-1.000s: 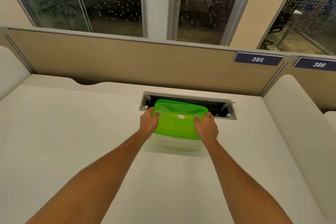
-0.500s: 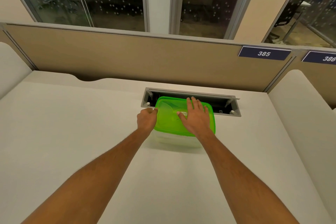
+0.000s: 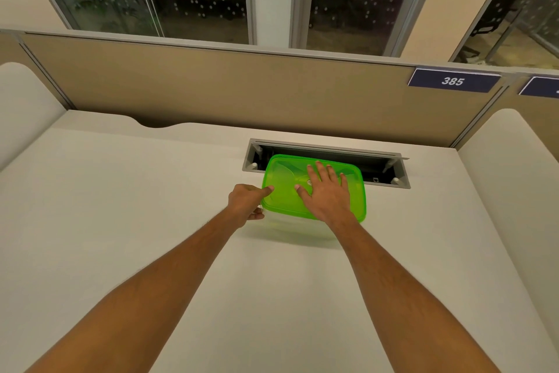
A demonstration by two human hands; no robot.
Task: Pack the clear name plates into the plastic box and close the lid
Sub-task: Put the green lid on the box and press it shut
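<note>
A clear plastic box [image 3: 298,229] stands on the white desk [image 3: 121,221], just in front of the cable slot. Its bright green lid [image 3: 281,188] lies on top of it. My right hand [image 3: 328,194] rests flat on the lid, palm down, fingers spread. My left hand [image 3: 246,206] grips the box's left edge, thumb on the lid's rim and fingers curled under it. The name plates are not visible through the lid.
An open grey cable slot [image 3: 393,173] is sunk into the desk right behind the box. A beige partition [image 3: 242,94] with a blue "385" sign [image 3: 452,81] bounds the back. White side panels [image 3: 508,179] flank the desk.
A second ago both hands pinched the lid's near corners. My right hand has since moved onto the lid's top and lies flat; my left hand shifted slightly along the left edge.
</note>
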